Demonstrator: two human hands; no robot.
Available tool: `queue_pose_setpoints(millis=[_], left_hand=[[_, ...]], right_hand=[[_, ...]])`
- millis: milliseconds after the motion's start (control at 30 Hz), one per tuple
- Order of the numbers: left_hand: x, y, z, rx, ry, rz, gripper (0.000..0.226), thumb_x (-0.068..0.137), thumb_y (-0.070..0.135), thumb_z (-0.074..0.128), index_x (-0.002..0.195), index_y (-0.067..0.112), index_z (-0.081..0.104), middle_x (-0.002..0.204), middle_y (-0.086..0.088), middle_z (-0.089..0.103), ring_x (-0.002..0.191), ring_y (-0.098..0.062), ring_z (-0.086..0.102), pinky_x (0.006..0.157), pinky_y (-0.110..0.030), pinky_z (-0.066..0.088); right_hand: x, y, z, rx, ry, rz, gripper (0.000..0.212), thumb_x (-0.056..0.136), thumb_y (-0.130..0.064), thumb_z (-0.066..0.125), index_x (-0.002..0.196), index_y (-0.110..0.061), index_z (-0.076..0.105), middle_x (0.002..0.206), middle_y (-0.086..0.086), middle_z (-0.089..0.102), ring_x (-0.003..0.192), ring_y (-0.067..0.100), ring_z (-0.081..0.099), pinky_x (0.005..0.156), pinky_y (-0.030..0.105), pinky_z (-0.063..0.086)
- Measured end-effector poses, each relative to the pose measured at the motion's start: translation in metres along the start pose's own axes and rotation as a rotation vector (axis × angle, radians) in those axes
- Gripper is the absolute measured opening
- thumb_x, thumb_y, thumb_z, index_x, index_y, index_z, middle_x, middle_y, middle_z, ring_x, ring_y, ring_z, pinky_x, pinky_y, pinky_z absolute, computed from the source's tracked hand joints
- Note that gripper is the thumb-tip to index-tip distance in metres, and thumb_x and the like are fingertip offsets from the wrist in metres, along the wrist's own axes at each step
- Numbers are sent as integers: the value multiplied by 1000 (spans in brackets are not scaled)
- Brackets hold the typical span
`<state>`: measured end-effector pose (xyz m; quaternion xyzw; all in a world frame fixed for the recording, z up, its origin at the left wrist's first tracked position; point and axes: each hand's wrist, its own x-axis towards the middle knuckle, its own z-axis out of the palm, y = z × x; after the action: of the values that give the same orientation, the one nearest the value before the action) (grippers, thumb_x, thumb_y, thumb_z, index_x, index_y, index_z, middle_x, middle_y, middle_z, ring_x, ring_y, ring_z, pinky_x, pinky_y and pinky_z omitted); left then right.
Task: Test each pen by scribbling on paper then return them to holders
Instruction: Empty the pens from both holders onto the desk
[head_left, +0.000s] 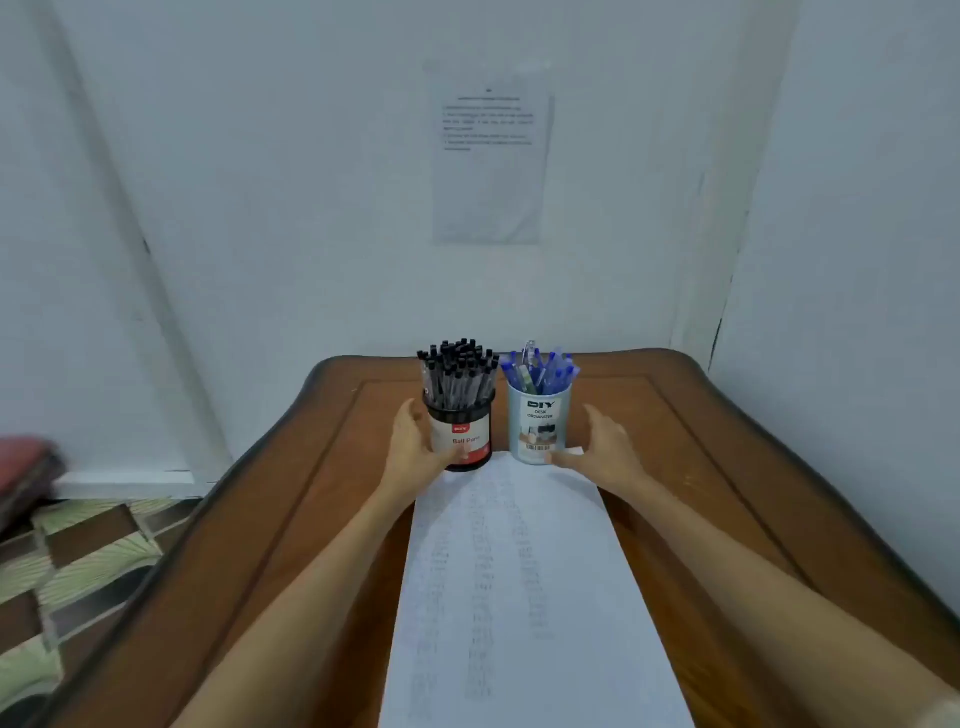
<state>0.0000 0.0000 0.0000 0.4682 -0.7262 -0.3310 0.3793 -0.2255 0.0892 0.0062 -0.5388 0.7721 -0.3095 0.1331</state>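
1. The wooden table (727, 467) carried every task item
2. The paper sheet (519, 571) lay lengthwise down the centre, with its far edge at the holders. Faint columns of marks covered it, judged to be test scribbles but too blurred to confirm
3. The black holder (470, 426) and the grey-blue holder (540, 426) stood upright, side by side
4. The left hand (415, 447) was curled round the black holder, thumb across its front. The right hand (608, 447) was spread and relaxed, its thumb at the grey-blue holder's base, gripping nothing
5. The black pens (457, 374) and blue pens (540, 369) all sat in their holders, none out. Testing was judged largely done
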Motion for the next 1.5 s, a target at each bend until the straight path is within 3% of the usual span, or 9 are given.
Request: queue_pose_setpoints(millis=[100, 200, 267, 433, 633, 833, 967, 1500], left_hand=[[10, -5, 7, -121, -57, 3, 71, 72, 11, 79, 131, 12, 37, 127, -3, 51, 109, -13, 51, 82, -19, 45], [16, -13, 11, -113, -81, 33, 64, 71, 14, 80, 119, 26, 39, 121, 2, 55, 104, -12, 54, 76, -14, 44], [19, -17, 11, -121, -85, 36, 65, 70, 14, 81, 118, 29, 38, 122, 2, 56, 103, -10, 53, 76, -13, 44], [18, -19, 10, -128, -84, 62, 72, 70, 16, 81, 129, 23, 40, 120, 7, 55, 103, -8, 54, 76, -10, 46], [18, -19, 10, -123, -99, 85, 66, 70, 21, 80, 120, 30, 37, 115, 11, 53, 98, -3, 53, 68, -2, 43], [17, -20, 9, -136, -115, 108, 67, 71, 22, 80, 125, 21, 40, 118, 8, 54, 101, -6, 53, 67, 0, 43], [18, -26, 10, -103, -122, 154, 68, 75, 18, 77, 131, 14, 39, 128, 1, 53, 105, -6, 48, 66, 3, 41], [13, -27, 7, -134, -114, 190, 66, 77, 18, 75, 133, 13, 41, 133, -3, 52, 116, -13, 50, 78, -6, 44]], right_hand=[[13, 10, 14, 112, 13, -79, 116, 48, -84, 64, 140, -19, 37, 136, 2, 52, 122, 25, 50, 97, 50, 45], [11, 15, 22, 65, 46, -118, 74, 68, -57, 74, 126, -20, 48, 120, -2, 62, 109, 19, 57, 93, 46, 45], [9, 16, 24, 59, 75, -174, 65, 75, -48, 73, 127, -19, 47, 119, -2, 63, 107, 19, 58, 93, 45, 45], [14, 23, 30, 84, 101, -251, 72, 76, -44, 73, 135, -16, 41, 124, -1, 61, 108, 17, 58, 91, 43, 47], [18, 24, 35, 45, 119, -265, 73, 76, -44, 73, 135, -16, 41, 124, 0, 60, 107, 18, 57, 88, 38, 48], [16, 23, 34, 25, 115, -267, 73, 77, -43, 72, 136, -14, 39, 126, 1, 59, 109, 20, 57, 87, 33, 46], [16, 21, 33, 20, 107, -284, 78, 75, -48, 71, 137, -14, 37, 127, 3, 59, 107, 20, 60, 89, 45, 51], [10, 21, 29, 45, 111, -282, 76, 75, -46, 72, 135, -15, 39, 127, 4, 60, 106, 20, 59, 88, 46, 51]])
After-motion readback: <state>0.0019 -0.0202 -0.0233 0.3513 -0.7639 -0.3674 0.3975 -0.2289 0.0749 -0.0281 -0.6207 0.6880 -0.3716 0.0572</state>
